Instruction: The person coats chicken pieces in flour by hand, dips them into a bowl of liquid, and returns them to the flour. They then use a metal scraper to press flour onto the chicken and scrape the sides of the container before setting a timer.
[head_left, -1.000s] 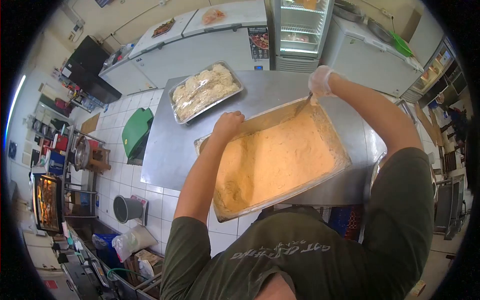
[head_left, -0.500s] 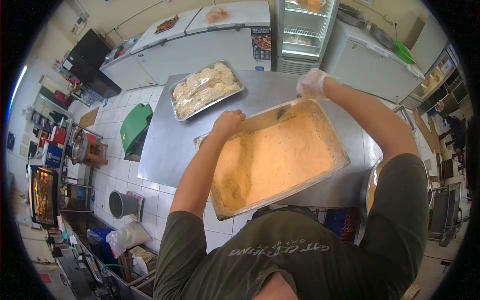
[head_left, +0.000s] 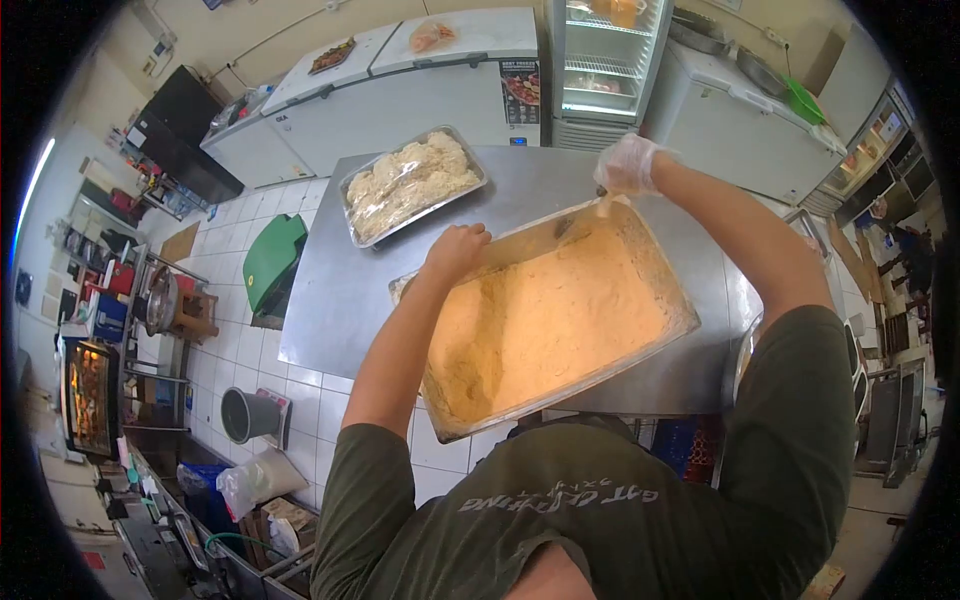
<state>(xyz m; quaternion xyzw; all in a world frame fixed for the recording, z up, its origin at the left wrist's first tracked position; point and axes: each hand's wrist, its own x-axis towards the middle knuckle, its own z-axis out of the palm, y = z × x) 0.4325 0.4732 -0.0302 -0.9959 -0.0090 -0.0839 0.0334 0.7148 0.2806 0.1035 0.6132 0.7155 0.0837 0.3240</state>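
Note:
A large metal tray point(head_left: 690, 322) with orange-yellow powder point(head_left: 560, 315) sits at a slant at the near edge of the steel table. My bare left hand point(head_left: 458, 250) is closed on the tray's far rim, near its left corner; the fingertips are hidden behind the rim. In a clear plastic glove, my right hand point(head_left: 628, 168) is at the tray's far right corner. Its fingers are bent, and whether they grip the rim is hard to make out. Beyond my left hand lies a smaller tray point(head_left: 372, 240) heaped with pale coated pieces point(head_left: 415, 178) under clear plastic.
White chest freezers point(head_left: 400, 110) and a glass-door fridge point(head_left: 605, 70) stand behind the table point(head_left: 320, 310). Left of it are a green bin lid point(head_left: 272, 262) and a grey bucket point(head_left: 250, 414) on the floor. Another chest freezer point(head_left: 735, 135) stands at the back right.
The view has shifted slightly. Both hands stay at the tray's far rim, and the tray and powder look much the same.

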